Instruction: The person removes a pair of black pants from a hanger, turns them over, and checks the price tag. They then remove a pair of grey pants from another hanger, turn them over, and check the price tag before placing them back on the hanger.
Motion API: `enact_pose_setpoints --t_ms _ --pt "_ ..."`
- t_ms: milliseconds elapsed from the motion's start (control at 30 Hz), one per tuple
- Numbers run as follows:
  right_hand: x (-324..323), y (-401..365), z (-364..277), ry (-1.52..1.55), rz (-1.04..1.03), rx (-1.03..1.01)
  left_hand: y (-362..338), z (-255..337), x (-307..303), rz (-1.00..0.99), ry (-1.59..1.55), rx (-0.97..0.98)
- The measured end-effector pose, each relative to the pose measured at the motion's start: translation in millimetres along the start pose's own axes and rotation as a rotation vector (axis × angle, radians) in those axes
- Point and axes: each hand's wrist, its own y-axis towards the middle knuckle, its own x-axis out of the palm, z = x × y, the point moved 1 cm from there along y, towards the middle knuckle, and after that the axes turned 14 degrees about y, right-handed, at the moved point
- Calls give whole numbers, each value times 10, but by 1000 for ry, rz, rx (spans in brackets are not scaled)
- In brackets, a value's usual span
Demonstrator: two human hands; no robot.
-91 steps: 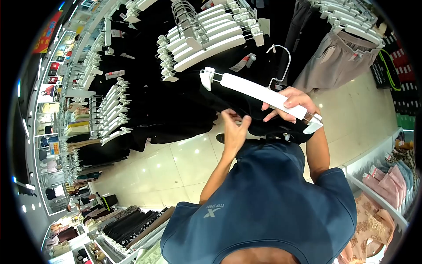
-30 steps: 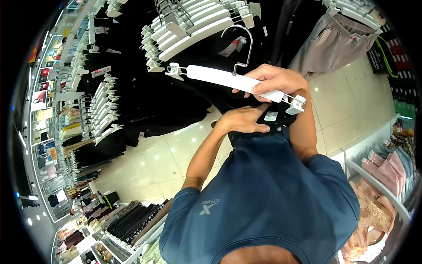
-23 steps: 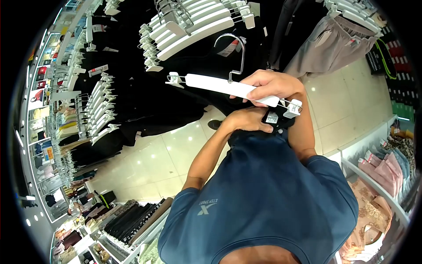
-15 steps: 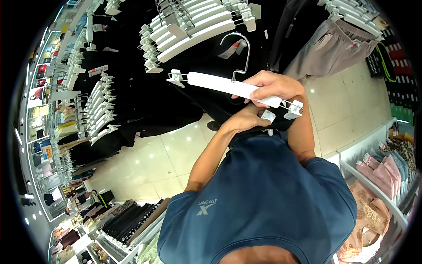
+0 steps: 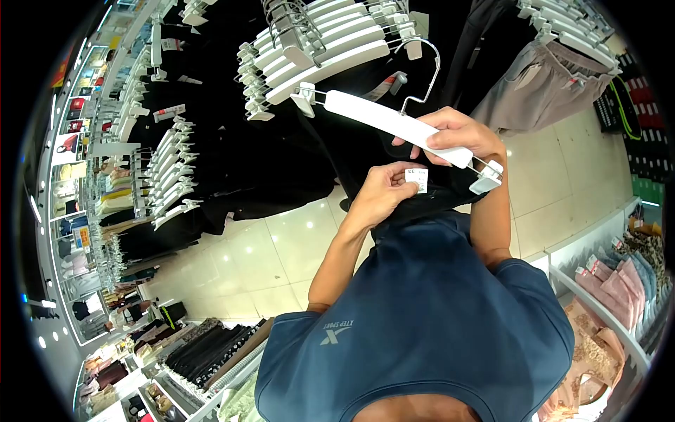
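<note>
Item: one white hanger (image 5: 373, 118), slanted across your front, its metal hook (image 5: 436, 69) on no rail but close to the racked hangers (image 5: 334, 72); turn it carelessly and the hook may snag there. Right hand (image 5: 465, 137): fingers and thumb clasped round the bar toward the end nearer you, so the longer part juts out unsupported; a slackened grip could let it swing or drop. Left hand (image 5: 382, 188): thumb and fingers pinching a small white label (image 5: 420, 184); a sharp tug might crease or tear it. Black garment (image 5: 441, 200): bunched below the hanger, between your hands and the front of your blue shirt (image 5: 422, 302). Clips, two: whether either grips the cloth cannot be told, dark lying on dark; if only one holds, the garment's weight could drag it loose toward the tiled floor (image 5: 271, 257). Near clip (image 5: 486, 178): beside your right forearm, liable to scrape it should the bar tip.
</note>
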Motion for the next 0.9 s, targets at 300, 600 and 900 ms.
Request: enact_pose_setpoints --t_ms 300,600,900 --pt "-52 3 3 -5 -11 9 -44 101 -27 -35 -13 -28" --pt "-54 -6 16 7 -23 11 -65 86 -25 -50 22 -6" --pt "-74 -41 37 -9 -70 16 -88 -19 63 -77 122 8"
